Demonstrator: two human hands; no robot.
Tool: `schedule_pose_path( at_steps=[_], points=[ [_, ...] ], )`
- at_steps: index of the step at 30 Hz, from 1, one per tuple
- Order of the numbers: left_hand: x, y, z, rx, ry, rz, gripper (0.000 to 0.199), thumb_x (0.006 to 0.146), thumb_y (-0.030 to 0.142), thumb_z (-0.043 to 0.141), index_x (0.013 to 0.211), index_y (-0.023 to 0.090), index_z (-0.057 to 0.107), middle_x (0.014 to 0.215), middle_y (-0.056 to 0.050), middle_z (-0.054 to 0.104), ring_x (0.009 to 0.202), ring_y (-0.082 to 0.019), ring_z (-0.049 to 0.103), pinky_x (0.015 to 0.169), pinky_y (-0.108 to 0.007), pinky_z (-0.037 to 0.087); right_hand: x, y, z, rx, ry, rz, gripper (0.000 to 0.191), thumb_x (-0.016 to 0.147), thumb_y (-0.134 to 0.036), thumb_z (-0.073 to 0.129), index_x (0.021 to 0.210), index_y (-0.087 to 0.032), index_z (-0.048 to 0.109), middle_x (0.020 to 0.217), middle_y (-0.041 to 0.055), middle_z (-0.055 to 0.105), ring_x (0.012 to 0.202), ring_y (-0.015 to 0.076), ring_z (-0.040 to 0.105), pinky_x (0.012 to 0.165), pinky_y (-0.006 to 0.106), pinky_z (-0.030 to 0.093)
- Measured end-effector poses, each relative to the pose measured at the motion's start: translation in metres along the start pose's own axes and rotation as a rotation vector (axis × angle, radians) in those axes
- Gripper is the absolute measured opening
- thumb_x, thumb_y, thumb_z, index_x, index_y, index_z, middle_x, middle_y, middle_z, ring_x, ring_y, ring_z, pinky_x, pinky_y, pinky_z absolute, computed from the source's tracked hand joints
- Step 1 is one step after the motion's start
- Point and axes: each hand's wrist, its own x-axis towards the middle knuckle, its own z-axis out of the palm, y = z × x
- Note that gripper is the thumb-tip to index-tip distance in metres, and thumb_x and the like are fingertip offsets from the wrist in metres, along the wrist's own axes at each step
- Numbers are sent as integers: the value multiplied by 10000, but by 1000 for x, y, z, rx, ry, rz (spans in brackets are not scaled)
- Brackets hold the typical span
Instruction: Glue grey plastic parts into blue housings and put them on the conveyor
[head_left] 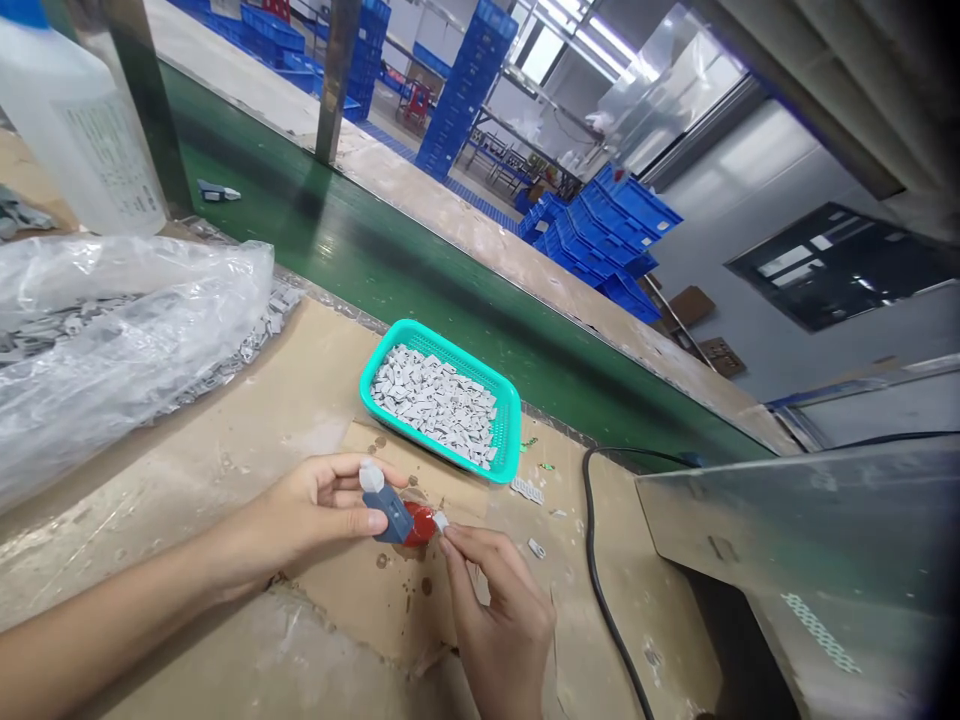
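Observation:
My left hand grips a small dark blue plastic housing with a pale grey tip pointing up. Between the thumb and forefinger of my right hand is a small light grey plastic piece. That piece sits at the edge of a red round patch or shallow dish on the stained cardboard, just right of the blue housing. Beyond both hands stands a turquoise plastic basket filled with many small light grey pieces.
A clear plastic bag of grey parts lies on the left, with a white bottle behind it. A green conveyor belt crosses beyond the basket, carrying another blue-grey part. A black cable and a metal-sided machine are on the right.

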Motion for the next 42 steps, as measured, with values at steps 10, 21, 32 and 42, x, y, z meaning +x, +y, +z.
schedule_pose_path(
  at_steps=[10,21,32,42],
  points=[
    [-1,-11,7,101,-71,35,196,642,191,656,829,171,602,872,-28,682,810,-151,624,763,-261,463,5,-18,-1,468,-109,284,164,717,-102,598,798,-221,676,760,48,629,721,167,607,596,256,525],
    [-4,-10,8,104,-76,25,180,664,161,638,829,160,565,821,-1,668,771,-110,613,741,-233,459,2,-21,9,467,-122,266,208,705,-63,597,797,-232,677,783,32,631,732,161,611,626,267,515],
    [-7,-10,10,65,25,139,242,738,238,569,978,219,591,852,5,609,853,-131,549,783,-235,414,-1,-36,30,273,-101,-48,343,732,5,498,974,-214,606,949,68,543,851,157,567,703,266,496],
    [-2,11,-5,-273,172,189,310,726,321,581,988,162,620,683,-22,575,555,-83,488,452,-156,442,29,-9,7,-23,-150,-149,259,771,-71,482,974,-198,580,896,60,571,840,154,561,703,259,484]
  ],
)
